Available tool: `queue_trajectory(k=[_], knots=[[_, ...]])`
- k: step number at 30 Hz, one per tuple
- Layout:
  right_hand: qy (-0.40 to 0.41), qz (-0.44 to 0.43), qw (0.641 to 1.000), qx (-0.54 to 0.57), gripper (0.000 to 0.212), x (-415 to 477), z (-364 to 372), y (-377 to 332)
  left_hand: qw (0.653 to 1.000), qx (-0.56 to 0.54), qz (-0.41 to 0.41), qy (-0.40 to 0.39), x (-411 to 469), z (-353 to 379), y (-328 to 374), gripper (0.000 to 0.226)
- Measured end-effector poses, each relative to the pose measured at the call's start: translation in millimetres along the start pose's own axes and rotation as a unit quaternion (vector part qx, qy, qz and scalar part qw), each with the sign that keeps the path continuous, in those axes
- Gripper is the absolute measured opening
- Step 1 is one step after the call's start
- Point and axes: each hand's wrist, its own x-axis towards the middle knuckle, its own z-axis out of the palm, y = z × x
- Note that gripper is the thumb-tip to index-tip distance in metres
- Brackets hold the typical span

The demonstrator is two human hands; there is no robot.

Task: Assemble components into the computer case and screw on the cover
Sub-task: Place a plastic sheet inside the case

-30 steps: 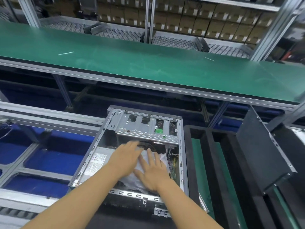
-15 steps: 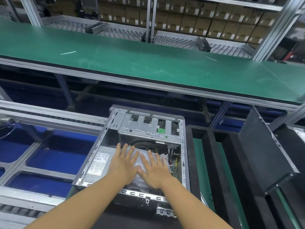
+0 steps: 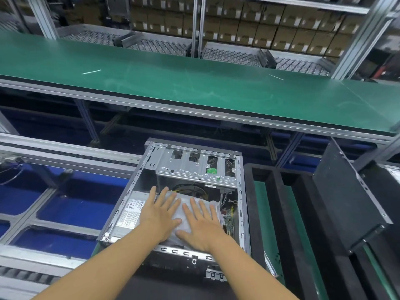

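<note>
Beyond, a long green matted tabletop (image 3: pixel 194 89); behind it, rows of brown cardboard boxes (image 3: pixel 255 31) on grey metal shelving (image 3: pixel 362 37). Right, black foam tray (image 3: pixel 279 213); left, blue compartments (image 3: pixel 71 204).

The open grey metal computer case (image 3: pixel 186 167) lies on its side at 6 o'clock, with a plastic-wrapped part (image 3: pixel 180 203) lying flat inside its near half.

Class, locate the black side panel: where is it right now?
In the head view the black side panel leans tilted at the right, on the black foam tray, apart from the open computer case on its left.
</note>
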Motion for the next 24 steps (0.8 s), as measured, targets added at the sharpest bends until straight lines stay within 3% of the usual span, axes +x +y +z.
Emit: queue_trajectory(k=[5, 9, 16, 20, 24], knots=[[-0.009, -0.004, 1.0, 0.014, 0.09, 2, -2, 2, 0.998, -0.068, 0.009, 0.004, 3, -4, -5, 0.073], [0.052, -0.037, 0.996, 0.065, 0.088, -2, -5, -1, 0.993, -0.103, 0.02, 0.057, -1, -6, -12, 0.068], [0.192, -0.076, 0.958, 0.2, 0.051, -11, -26, -14, 0.976, -0.191, 0.019, 0.104, -4, -9, -15, 0.065], [0.247, -0.052, 0.944, 0.212, 0.043, -14, -39, -12, 0.944, -0.296, 0.002, 0.145, -5, -31, -23, 0.059], [0.307, -0.001, 0.916, 0.257, 0.036, -25, -55, 3, 0.891, -0.395, -0.002, 0.223, -3, -68, -27, 0.055]])
